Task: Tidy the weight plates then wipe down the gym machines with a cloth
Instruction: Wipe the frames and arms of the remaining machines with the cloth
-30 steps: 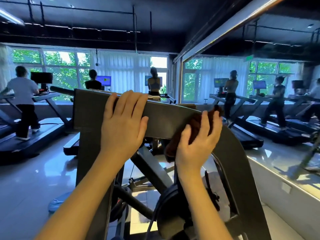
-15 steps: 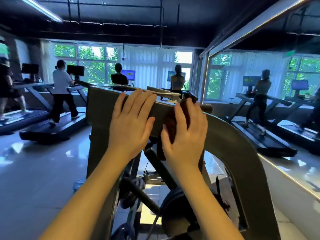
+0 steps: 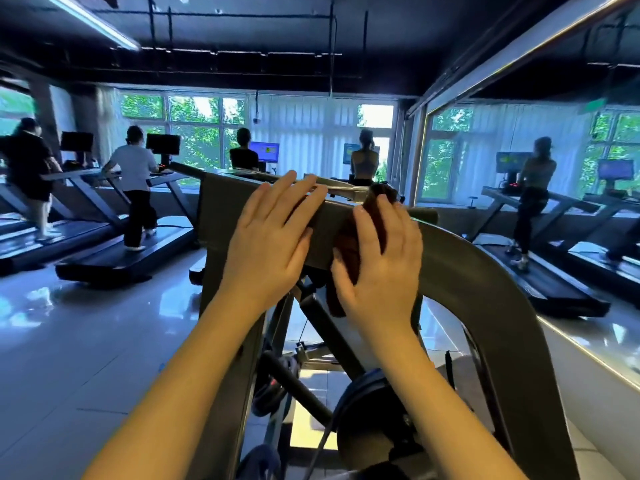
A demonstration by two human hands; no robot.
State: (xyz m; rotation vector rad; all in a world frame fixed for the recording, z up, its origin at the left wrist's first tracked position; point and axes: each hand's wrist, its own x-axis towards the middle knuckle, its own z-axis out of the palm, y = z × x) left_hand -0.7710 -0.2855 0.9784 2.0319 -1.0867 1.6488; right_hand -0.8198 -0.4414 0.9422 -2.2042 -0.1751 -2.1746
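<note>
Cloth (image 3: 348,251) drapes vertically over machine crossbar (image 3: 221,216) beneath right hand (image 3: 381,271).

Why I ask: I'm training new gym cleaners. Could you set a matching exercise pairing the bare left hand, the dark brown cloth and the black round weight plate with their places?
Things: 1 bare left hand; 2 dark brown cloth; 3 black round weight plate.
Places: A under the right hand; B low down beneath the grey metal beam; C flat on that beam's top.
Pairs: 1-C, 2-A, 3-B.
</note>
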